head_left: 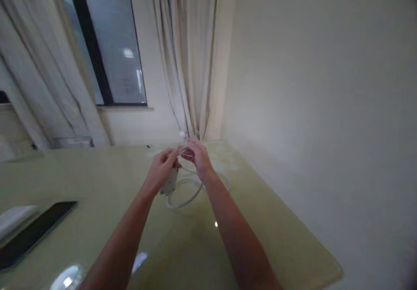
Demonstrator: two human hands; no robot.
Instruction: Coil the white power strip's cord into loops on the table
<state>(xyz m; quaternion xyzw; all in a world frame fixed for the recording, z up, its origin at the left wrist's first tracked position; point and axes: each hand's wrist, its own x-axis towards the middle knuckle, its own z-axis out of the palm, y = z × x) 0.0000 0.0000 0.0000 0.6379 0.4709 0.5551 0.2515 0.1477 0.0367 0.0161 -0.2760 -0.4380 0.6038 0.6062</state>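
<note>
A pale green table [97, 181] stands in a corner under cream curtains [185, 64]. Near its far right corner, the left hand [163, 166] and right hand [198, 155] both pinch a white cable [185, 201]. Its adapter [170, 182] hangs below the left hand, any print too blurred to read. A black slab [35, 229] lies at the left edge.
</note>
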